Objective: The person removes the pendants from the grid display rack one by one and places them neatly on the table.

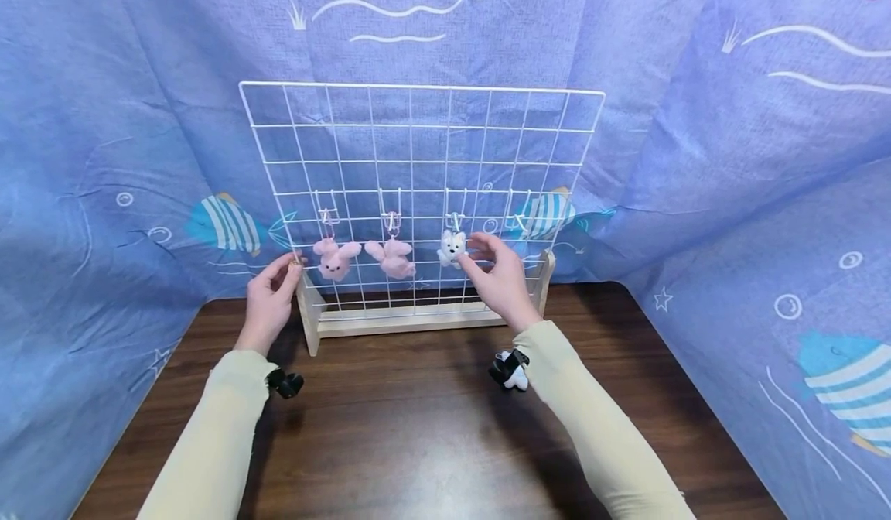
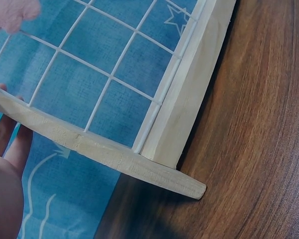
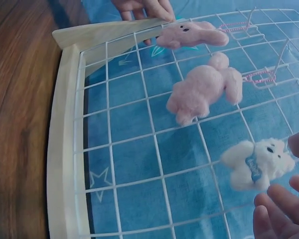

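Note:
My left hand [image 1: 269, 299] grips the upper end of the wooden stand's [image 1: 308, 311] left side piece, its thumb in front and fingers behind. A white plush dog keychain [image 1: 452, 248] with a blue scarf hangs from a hook on the white wire grid [image 1: 431, 162]. Beside that dog is my right hand [image 1: 503, 276], thumb and fingers spread apart around its right side. In the right wrist view, the fingertips [image 3: 273, 193] are right at the dog's edge. Two pink plush bunny keychains, one facing forward [image 1: 336, 259] and one turned backward [image 1: 393, 258], hang to the left.
Another white plush [image 1: 517, 373] lies on the dark wooden table [image 1: 397, 427], partly covered by the right wrist camera [image 1: 506, 367]. A bare hook [image 1: 518, 221] sits at the grid's right. Blue fish-print cloth [image 1: 696, 156] surrounds the table's back and sides.

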Demonstrator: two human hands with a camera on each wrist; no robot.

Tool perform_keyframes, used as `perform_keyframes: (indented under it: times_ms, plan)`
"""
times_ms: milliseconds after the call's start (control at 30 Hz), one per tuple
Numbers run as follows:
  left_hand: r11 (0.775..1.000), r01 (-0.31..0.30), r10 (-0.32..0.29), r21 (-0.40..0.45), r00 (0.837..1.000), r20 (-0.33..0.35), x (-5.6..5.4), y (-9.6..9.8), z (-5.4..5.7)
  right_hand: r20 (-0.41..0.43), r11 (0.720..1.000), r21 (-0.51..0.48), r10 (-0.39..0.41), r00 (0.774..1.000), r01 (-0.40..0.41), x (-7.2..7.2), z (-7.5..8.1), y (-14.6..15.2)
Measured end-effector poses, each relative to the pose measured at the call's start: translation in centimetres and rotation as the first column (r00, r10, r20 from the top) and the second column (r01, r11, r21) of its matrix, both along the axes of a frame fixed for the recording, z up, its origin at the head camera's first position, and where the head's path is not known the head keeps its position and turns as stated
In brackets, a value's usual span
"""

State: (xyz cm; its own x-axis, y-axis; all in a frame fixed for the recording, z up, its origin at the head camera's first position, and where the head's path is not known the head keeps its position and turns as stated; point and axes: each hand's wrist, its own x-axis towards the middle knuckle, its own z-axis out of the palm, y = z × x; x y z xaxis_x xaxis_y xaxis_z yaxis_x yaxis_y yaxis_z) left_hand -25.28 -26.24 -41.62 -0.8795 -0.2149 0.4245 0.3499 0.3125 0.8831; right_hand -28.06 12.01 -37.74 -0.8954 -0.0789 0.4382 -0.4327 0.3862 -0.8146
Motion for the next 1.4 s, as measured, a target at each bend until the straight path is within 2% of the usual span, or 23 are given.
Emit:
perform_keyframes:
  times_ms: [300,633,1100,1400]
  plan:
    - [1.000,0.006,-0.006,0.005,1.000,-0.022,-0.2,0.0,0.2,0.025,0.999,0.026,-0.042,0.999,0.041,-0.3,0.9,-0.7]
    - [1.000,0.003,-0.002,0.008,0.999,-0.032,-0.1,0.0,0.2,0.089,1.000,0.011,-0.014,0.996,0.013,-0.7,1.4,-1.6]
    - [1.000,0.001,-0.001,0.017,1.000,-0.008,-0.1,-0.2,-0.2,0.158,0.992,-0.122,0.054,0.986,-0.034,-1.0,2.1,-2.6]
    - [0.999,0.025,-0.025,0.036,0.999,-0.020,-0.1,-0.3,-0.1,0.090,0.981,-0.180,0.096,0.991,-0.079,-0.9,1.9,-2.5]
